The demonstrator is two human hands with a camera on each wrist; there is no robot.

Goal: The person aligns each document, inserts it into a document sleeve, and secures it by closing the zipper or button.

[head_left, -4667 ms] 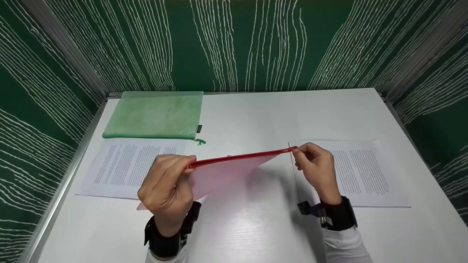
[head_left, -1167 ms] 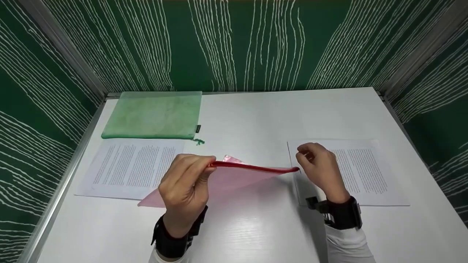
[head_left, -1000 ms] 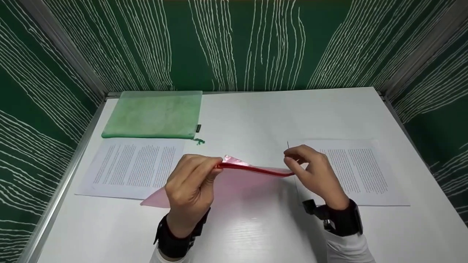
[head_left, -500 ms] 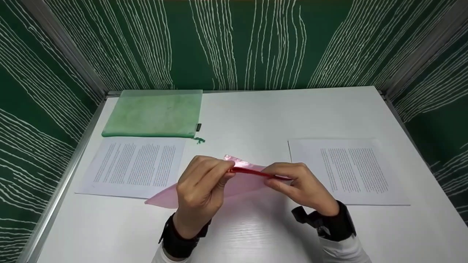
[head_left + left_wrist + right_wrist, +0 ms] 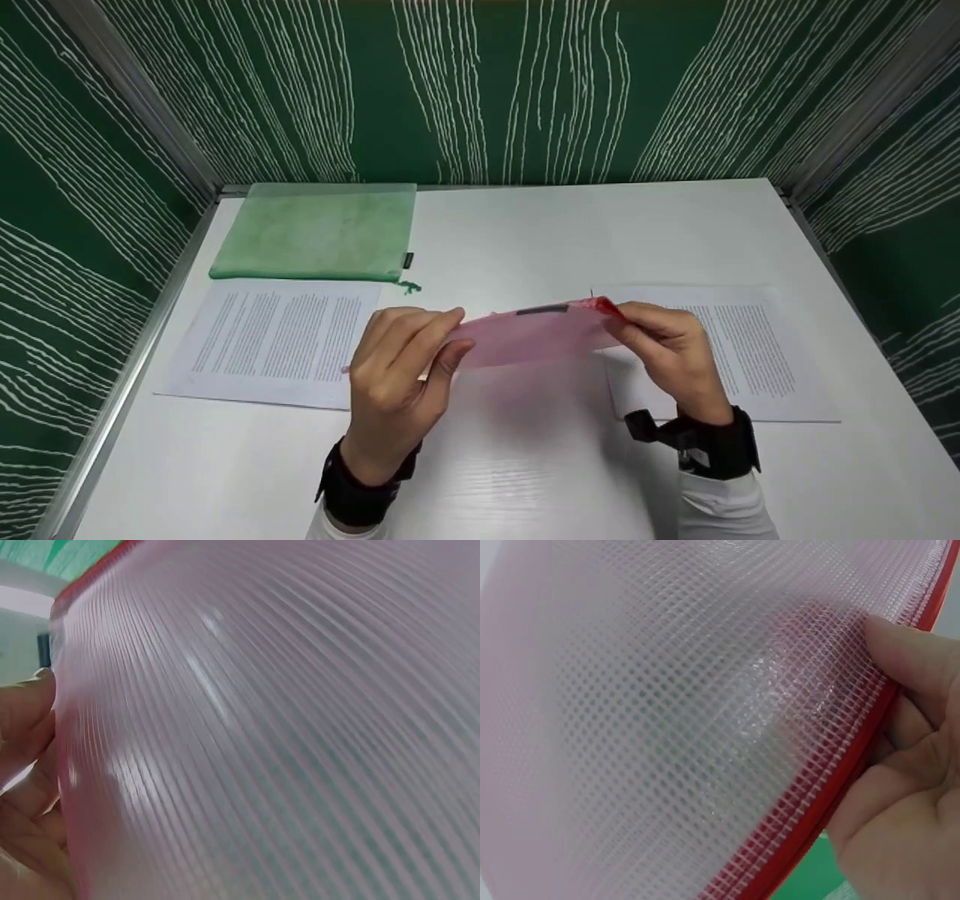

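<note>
A translucent pink zipper pouch (image 5: 525,341) with a red zip edge is held up over the middle of the table. My left hand (image 5: 397,375) pinches its left side between thumb and fingers. On the right, my right hand (image 5: 671,352) grips the red-edged end, its thumb on the near face. A dark tag (image 5: 541,309) shows along the pouch's upper edge. In the left wrist view the ribbed pouch face (image 5: 255,727) fills most of the picture. The right wrist view shows its mesh weave (image 5: 675,712) and the red zip edge (image 5: 832,787) under the thumb.
A green zipper pouch (image 5: 315,232) lies at the back left of the white table (image 5: 510,240). Printed sheets (image 5: 274,337) lie in front of it, and more printed sheets (image 5: 739,360) lie at the right. Green walls with white lines surround the table.
The pink pouch has been turned: its red edge, earlier running between the hands, is now at the right. My right hand let go of the zip's end, then took the edge and moved right.
</note>
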